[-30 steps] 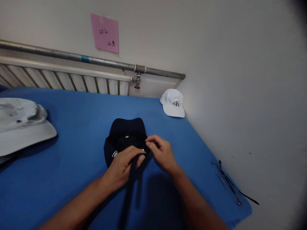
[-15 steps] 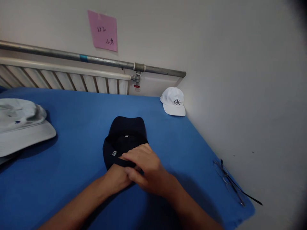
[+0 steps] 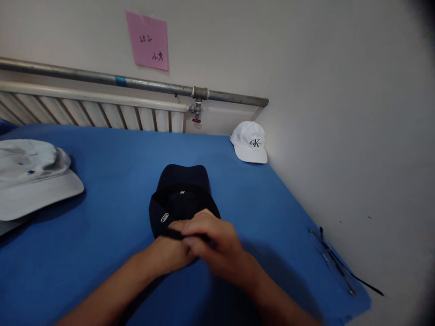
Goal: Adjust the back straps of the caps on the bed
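A dark baseball cap (image 3: 183, 179) lies upside down on the blue table, its brim pointing away from me and its inside facing up. A small metal buckle (image 3: 165, 218) shows on its left side. My left hand (image 3: 171, 251) grips the cap's near edge, with the dark strap running across its fingers. Beside it, my right hand (image 3: 214, 237) pinches the same strap between thumb and fingers. The two hands touch, and several fingertips are hidden behind the strap and each other.
Pale caps (image 3: 37, 176) are stacked at the left. A white cap (image 3: 250, 142) with black letters sits at the back right corner by the wall. Eyeglasses (image 3: 331, 258) lie along the right edge of the blue table (image 3: 112, 181). Behind it run a radiator (image 3: 112, 115) and a metal pipe (image 3: 152, 86).
My right hand's fingers have drawn in from lying over the cap's edge to a pinch on the strap. The buckle on the left shows more fully. The view has shifted slightly.
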{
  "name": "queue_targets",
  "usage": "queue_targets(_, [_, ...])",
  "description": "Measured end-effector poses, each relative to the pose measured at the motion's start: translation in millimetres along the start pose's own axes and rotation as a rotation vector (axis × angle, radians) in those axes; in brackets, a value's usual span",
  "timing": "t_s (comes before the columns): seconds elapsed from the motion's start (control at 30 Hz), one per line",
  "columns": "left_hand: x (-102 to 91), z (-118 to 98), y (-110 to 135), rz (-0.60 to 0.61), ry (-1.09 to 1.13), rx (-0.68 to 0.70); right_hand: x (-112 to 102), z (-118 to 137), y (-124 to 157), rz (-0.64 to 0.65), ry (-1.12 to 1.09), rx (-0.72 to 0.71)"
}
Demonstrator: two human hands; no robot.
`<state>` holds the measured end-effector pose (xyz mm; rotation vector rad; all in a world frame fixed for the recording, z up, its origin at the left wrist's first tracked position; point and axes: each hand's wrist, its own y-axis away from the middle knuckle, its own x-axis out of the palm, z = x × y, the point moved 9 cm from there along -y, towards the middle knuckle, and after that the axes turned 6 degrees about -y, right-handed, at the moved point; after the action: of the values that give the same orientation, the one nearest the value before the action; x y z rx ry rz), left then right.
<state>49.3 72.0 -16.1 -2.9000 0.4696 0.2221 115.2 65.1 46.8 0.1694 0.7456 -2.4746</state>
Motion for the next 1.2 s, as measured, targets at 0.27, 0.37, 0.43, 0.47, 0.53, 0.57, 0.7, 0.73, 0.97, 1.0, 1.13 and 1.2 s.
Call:
queue_targets(0.27, [-68.8,-37.2,-0.8,-0.139,-0.787,0.077,-29.7,-71.6,4.1,-0.346,-0.737,0.48])
queue_targets(0.37, [-94.8,-25.6,-2.7,-0.161,-0.877,-0.037,-25.2,-74.6,3.5,-0.304,-0.745,0.525])
queue_targets(0.43, [-99.4,-15.1,-2.8,-0.061,-0.902,-0.096,-23.0,-74.6,3.4,-0.278,-0.737,0.537])
queue_targets(0.47, [-100.0,-10.8,-1.9,-0.006,-0.907,-0.118,-22.6,-74.9,3.6,-0.268,-0.726,0.544])
queue_targets(0.53, [-99.7,-4.8,1.1,0.091,-0.91,-0.152,-21.8,-76.1,4.2,-0.243,-0.694,0.565])
queue_targets(0.57, [-99.3,-3.0,2.9,0.128,-0.906,-0.168,-21.6,-76.6,4.5,-0.233,-0.68,0.574])
queue_targets(0.7, [-96.2,0.3,7.8,0.225,-0.894,-0.229,-18.8,-76.6,6.2,-0.201,-0.638,0.618])
queue_targets(0.73, [-94.9,0.4,8.1,0.239,-0.893,-0.234,-18.3,-76.6,6.9,-0.202,-0.625,0.63])
queue_targets(0.97, [-77.9,-5.5,7.2,0.317,-0.817,-0.139,-16.0,-80.5,10.5,-0.219,-0.517,0.668])
queue_targets(1.0, [-74.8,-7.1,7.5,0.328,-0.809,-0.124,-15.4,-81.4,11.1,-0.212,-0.503,0.675])
queue_targets(1.13, [-62.9,-13.3,8.0,0.359,-0.799,-0.072,-13.2,-81.5,11.8,-0.174,-0.449,0.675])
queue_targets(1.2, [-60.9,-15.0,7.1,0.347,-0.811,-0.055,-12.2,-80.4,11.5,-0.157,-0.431,0.669])
